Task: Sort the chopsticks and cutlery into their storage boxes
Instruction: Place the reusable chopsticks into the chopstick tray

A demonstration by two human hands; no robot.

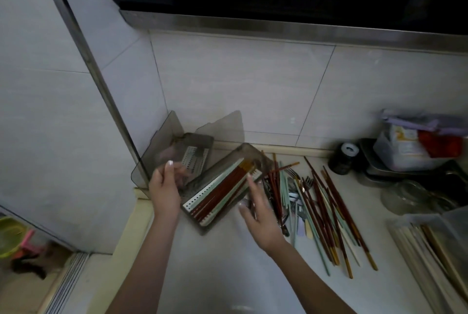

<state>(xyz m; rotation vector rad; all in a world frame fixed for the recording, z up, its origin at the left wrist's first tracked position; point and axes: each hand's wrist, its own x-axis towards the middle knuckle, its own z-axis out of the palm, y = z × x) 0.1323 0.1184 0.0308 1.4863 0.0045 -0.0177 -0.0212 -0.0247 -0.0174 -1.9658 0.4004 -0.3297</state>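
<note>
A pale counter (pixel 222 263) meets grey wall tiles in a dim kitchen. At its back left corner, the left hand (pixel 164 187) hovers with loosely curled fingers over the smoky plastic storage box (pixel 200 225) holding chopsticks. The right hand (pixel 260 217), fingers spread, touches its right side. Loose chopsticks and forks (pixel 316 202) lie right.

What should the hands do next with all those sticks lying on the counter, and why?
Probably the right hand should pick a few more chopsticks from the loose pile beside it and lay them in the near box. That box already holds red and pale chopsticks lying in a row, while many still lie mixed with forks on the counter. The left hand is at the box's far side.
</note>
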